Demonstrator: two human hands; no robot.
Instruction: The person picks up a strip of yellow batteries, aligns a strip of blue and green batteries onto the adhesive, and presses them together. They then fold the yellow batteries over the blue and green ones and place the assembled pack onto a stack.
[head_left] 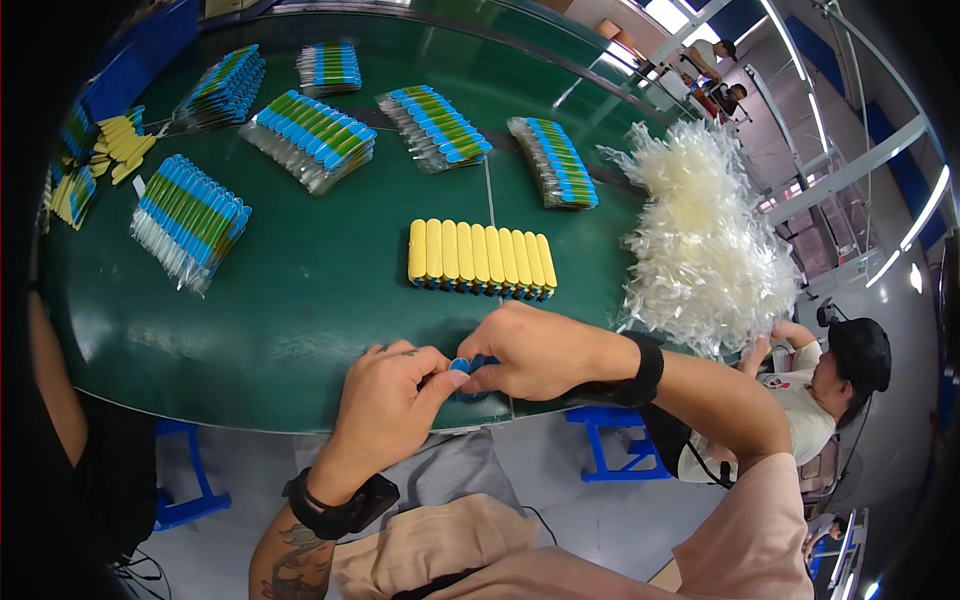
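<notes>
Your left hand (385, 400) and right hand (535, 350) met, both pinching a small blue piece (462, 366) just nearer you than the yellow row (480, 258); its long axis was too hidden to tell.

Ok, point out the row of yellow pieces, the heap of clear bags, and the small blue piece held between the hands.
row of yellow pieces (481, 257), head view, middle of the row.
heap of clear bags (702, 240), head view, centre of the heap.
small blue piece (461, 366), head view, its visible blue end.
</notes>
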